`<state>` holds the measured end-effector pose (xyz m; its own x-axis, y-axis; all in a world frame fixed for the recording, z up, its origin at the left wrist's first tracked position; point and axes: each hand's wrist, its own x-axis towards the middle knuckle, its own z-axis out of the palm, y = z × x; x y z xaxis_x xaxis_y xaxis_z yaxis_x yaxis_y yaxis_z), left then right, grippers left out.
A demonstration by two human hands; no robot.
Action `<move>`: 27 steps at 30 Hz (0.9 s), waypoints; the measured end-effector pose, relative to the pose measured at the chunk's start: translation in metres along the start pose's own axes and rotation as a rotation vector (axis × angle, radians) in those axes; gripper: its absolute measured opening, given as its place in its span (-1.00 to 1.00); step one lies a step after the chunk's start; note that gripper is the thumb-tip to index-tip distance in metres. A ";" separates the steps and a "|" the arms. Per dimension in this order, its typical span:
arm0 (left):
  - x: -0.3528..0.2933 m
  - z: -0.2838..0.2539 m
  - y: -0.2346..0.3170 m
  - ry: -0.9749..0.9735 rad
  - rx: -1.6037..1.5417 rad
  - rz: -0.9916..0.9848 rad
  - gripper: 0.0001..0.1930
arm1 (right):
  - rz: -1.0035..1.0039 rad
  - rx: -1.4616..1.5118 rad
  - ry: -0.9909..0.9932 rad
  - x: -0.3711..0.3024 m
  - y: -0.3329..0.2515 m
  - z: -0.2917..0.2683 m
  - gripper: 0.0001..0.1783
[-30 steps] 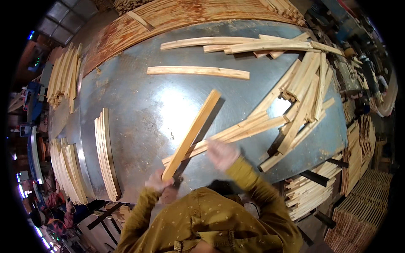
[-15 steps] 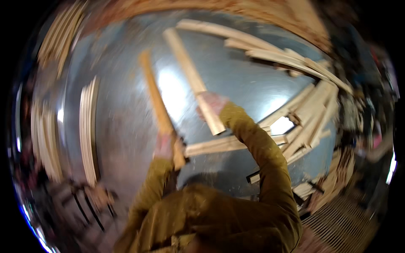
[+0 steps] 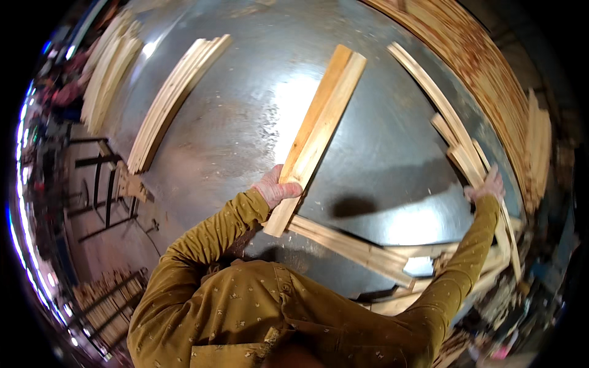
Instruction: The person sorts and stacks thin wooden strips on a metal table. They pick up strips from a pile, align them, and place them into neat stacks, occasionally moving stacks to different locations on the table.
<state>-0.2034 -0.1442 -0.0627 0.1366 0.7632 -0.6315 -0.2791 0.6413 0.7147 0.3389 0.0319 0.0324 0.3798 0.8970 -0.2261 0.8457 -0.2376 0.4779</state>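
Observation:
Two long wooden strips lie side by side in my left hand [image 3: 280, 187], one darker orange strip [image 3: 319, 104] and one paler strip [image 3: 330, 116]. My thumb presses over the paler one near its close end, and the strips slant up and away above the metal table. Out at the right, my right hand [image 3: 486, 187] is on the loose strips, its fingers bent around a long pale strip [image 3: 433, 89]. Shorter wooden pieces [image 3: 466, 161] lie just beside that hand.
A neat row of strips [image 3: 178, 101] lies on the grey metal table [image 3: 233, 122] at the left, with another bundle [image 3: 110, 73] beyond it. More strips [image 3: 350, 248] cross near my body. A large wood panel [image 3: 472, 55] stretches along the far right. A dark metal frame [image 3: 107, 184] stands at the left.
The paler strip has passed from my right hand to my left, beside the darker one. My right hand has moved out to the strips at the right. The view has turned.

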 end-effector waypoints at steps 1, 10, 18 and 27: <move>-0.002 -0.010 0.004 -0.010 0.089 0.023 -0.19 | -0.062 0.010 0.041 0.017 -0.004 0.016 0.40; -0.032 -0.055 0.024 0.124 0.125 0.070 -0.26 | -0.339 0.442 -0.085 0.046 -0.086 -0.004 -0.06; -0.071 -0.138 0.096 0.545 0.986 -0.162 -0.37 | -0.386 0.825 -0.015 -0.124 -0.187 -0.010 -0.02; -0.084 -0.321 0.114 0.831 1.777 0.067 -0.30 | -0.106 0.519 0.034 -0.186 -0.164 -0.002 0.16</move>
<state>-0.5517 -0.1607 -0.0246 -0.3854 0.9055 -0.1777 0.9197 0.3613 -0.1534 0.1285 -0.0947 -0.0021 0.2775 0.9355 -0.2189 0.9563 -0.2908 -0.0306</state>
